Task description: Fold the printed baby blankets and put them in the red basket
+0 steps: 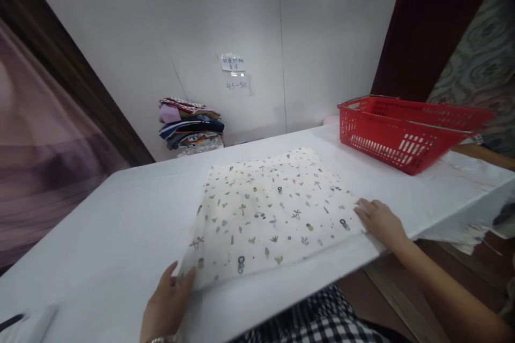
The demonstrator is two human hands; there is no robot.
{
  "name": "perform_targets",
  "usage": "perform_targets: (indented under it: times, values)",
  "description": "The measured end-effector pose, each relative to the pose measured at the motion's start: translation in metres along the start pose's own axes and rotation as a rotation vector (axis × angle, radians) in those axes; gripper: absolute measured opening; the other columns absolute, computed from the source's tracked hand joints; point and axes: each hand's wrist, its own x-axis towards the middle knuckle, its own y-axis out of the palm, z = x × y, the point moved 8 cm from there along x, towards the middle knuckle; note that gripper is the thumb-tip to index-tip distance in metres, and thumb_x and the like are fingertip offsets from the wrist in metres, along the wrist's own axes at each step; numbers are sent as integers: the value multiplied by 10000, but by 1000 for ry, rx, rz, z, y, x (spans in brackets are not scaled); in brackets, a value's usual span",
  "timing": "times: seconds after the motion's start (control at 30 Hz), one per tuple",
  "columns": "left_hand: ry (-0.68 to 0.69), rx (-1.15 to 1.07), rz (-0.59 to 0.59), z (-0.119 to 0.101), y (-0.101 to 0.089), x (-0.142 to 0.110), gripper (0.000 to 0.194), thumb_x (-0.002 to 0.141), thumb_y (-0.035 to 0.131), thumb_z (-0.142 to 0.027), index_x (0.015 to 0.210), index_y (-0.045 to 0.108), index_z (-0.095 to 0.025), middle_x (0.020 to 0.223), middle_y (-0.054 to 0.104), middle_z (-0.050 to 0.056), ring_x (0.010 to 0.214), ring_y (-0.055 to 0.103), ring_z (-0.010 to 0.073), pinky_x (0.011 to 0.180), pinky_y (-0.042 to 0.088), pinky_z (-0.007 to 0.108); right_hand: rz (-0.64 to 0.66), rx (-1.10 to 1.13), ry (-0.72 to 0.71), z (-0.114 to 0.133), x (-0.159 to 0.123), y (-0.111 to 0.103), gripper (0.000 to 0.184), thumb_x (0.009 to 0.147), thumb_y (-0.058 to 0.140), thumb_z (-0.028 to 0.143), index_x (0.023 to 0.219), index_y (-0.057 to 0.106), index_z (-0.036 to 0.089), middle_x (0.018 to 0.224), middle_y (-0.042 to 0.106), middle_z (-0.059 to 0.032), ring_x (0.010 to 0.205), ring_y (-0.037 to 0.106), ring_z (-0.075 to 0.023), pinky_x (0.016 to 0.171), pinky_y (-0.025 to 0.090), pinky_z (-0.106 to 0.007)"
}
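A cream cloth (263,214) printed with small palms, leaves and other motifs lies spread on the white-covered table (120,225). It looks folded, with a straight edge toward me. My left hand (167,300) is at its near left corner, thumb and fingers closed on the fabric there. At the near right corner, my right hand (380,222) has its fingers bent over the cloth's edge, pinching it; the thumb is partly hidden. Between the two hands the cloth lies mostly flat, with slight creases.
A red plastic basket (386,131) stands at the table's back right. Folded fabrics (191,123) are stacked beyond the back edge, by the wall. Handwritten paper labels (233,62) hang above. At the lower left is a white item (38,324) with a dark object. A pinkish curtain (52,150) hangs left.
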Motion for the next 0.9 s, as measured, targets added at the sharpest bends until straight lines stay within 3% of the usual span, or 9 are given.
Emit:
perform_targets:
  times: [0.17, 0.33, 0.43, 0.53, 0.63, 0.73, 0.9]
  values:
    - [-28, 11, -36, -3, -8, 3, 648, 751, 389, -599, 1236, 530, -192, 1068, 657, 152, 934, 637, 297, 822, 497, 415, 118, 145, 168, -16, 3, 6, 555, 902, 351, 539, 1266, 534, 162, 1119, 628, -134, 1009, 589, -289, 827, 460, -375]
    - [-84, 162, 44, -8, 0, -7, 628, 795, 338, -560, 1300, 469, -209, 1073, 653, 148, 958, 619, 330, 809, 480, 437, 37, 137, 191, -20, -1, 6, 571, 900, 337, 547, 1239, 564, 148, 1161, 612, -143, 1044, 571, -302, 870, 446, -401]
    - [-68, 124, 32, -12, 0, -16, 655, 787, 334, -623, 1294, 474, -232, 1013, 663, 122, 940, 615, 330, 793, 480, 431, -127, 171, 132, -13, -10, -7, 565, 909, 320, 516, 1250, 542, 124, 1125, 606, -156, 1038, 557, -296, 891, 438, -414]
    - [19, -1, 50, -10, 1, -26, 723, 720, 441, -677, 1328, 443, -283, 900, 663, 58, 848, 624, 282, 779, 493, 402, -343, 254, -41, 8, -28, -31, 518, 905, 346, 478, 1208, 568, 123, 1166, 573, -159, 1094, 517, -279, 956, 402, -406]
    - [200, -133, 32, -11, 0, -36, 786, 646, 561, -614, 1347, 426, -284, 1071, 620, 41, 763, 608, 213, 753, 512, 353, -372, 258, -158, 21, -42, -39, 424, 882, 409, 437, 1148, 616, 180, 1228, 545, -133, 1145, 481, -285, 998, 353, -445]
    - [324, -197, -1, -11, 1, -41, 684, 661, 538, -514, 1288, 499, -245, 1158, 571, 46, 764, 595, 181, 734, 517, 315, -243, 255, -8, 2, -37, -27, 414, 843, 413, 403, 1099, 653, 183, 1133, 596, -133, 1056, 530, -303, 935, 390, -478]
    - [194, -222, -114, -5, 2, -35, 514, 679, 518, -561, 1050, 652, -230, 987, 636, 37, 722, 589, 183, 753, 502, 314, -170, 662, 412, -62, -19, -3, 435, 664, 581, 436, 991, 685, 168, 843, 656, -73, 764, 593, -230, 733, 493, -369]
